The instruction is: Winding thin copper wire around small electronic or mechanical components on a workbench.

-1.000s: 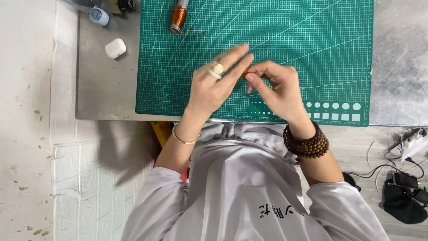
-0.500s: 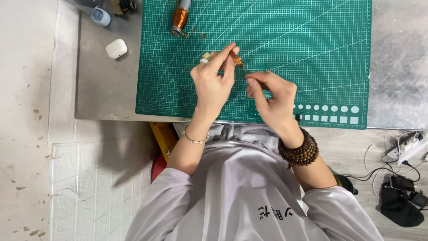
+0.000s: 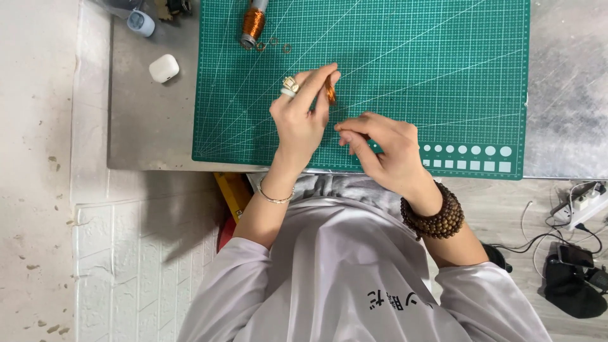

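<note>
Presently, the findings stand as follows.
Left hand: your left hand [image 3: 297, 123] is raised over the green cutting mat [image 3: 443, 76], fingers [image 3: 320, 79] pinched together on a small copper-coloured coil [image 3: 330, 92], which keeps the piece up in clear sight.
Right hand: your right hand [image 3: 386, 149] sits just beside it, lower, fingertips drawn together; whether they grip a fine wire, I cannot tell.
Coil position: between the left thumb and forefinger, above the mat, not resting on it.
Supply: a copper wire spool [image 3: 252, 24] lies at the mat's far edge with small wire rings [image 3: 273, 44] beside it, within reach yet apart from the hands.
Tabletop: a white case [image 3: 164, 68] lies off the mat on the grey tabletop [image 3: 152, 126].
</note>
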